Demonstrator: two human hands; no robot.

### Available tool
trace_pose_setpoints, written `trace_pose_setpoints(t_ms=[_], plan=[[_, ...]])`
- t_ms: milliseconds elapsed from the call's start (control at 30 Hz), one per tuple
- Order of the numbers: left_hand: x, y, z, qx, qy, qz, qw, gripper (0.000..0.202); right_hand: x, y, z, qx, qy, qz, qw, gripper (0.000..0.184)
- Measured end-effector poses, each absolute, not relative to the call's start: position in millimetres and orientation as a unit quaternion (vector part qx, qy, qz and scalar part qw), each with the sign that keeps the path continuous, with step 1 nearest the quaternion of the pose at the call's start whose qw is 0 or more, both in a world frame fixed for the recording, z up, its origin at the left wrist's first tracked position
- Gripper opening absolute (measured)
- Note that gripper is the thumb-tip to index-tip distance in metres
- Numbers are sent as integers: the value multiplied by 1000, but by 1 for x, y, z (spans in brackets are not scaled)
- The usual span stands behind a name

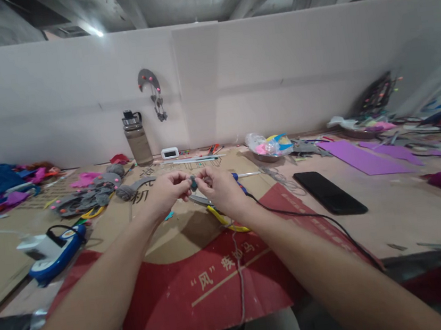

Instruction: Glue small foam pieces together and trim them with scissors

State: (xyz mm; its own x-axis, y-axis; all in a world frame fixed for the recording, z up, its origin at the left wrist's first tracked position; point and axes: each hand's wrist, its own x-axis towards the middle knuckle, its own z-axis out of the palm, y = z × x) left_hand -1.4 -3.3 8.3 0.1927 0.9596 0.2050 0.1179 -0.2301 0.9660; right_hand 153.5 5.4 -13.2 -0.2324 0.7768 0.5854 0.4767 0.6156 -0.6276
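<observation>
Both my arms reach out over a red and brown cardboard sheet (204, 290). My left hand (166, 192) and my right hand (219, 189) meet at the fingertips, both pinched on a small grey felt piece (193, 183) held between them above the cardboard. A thin grey cord (239, 270) hangs down from the hands across the cardboard. Under my right hand lie yellow-handled scissors (227, 222) and a blue-handled tool (241, 184) with a black cable (315, 216).
A black phone (329, 192) lies right of my hands. Grey felt scraps (91, 194) and a water bottle (137, 137) sit at the back left, a blue and white power strip (52, 250) at the left. Purple sheets (364, 157) and a bowl of coloured bits (269, 147) are at the back right.
</observation>
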Motion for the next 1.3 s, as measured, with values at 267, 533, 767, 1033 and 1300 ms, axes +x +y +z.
trace_pose_setpoints(t_ms=[267,533,767,1033,1300], plan=[[-11,-2,17,589,416,398,567,25,162,9,-11,-418,-759,214,452,14],[-8,-3,14,593,446,407,533,25,163,10,-12,-417,-763,217,443,16],[-6,-4,12,682,484,386,390,22,159,5,-11,-429,-789,165,408,13],[-8,1,7,701,509,376,330,15,161,9,-14,-401,-782,206,429,24],[-2,-4,11,648,517,424,365,10,158,9,-18,-404,-753,254,453,18]])
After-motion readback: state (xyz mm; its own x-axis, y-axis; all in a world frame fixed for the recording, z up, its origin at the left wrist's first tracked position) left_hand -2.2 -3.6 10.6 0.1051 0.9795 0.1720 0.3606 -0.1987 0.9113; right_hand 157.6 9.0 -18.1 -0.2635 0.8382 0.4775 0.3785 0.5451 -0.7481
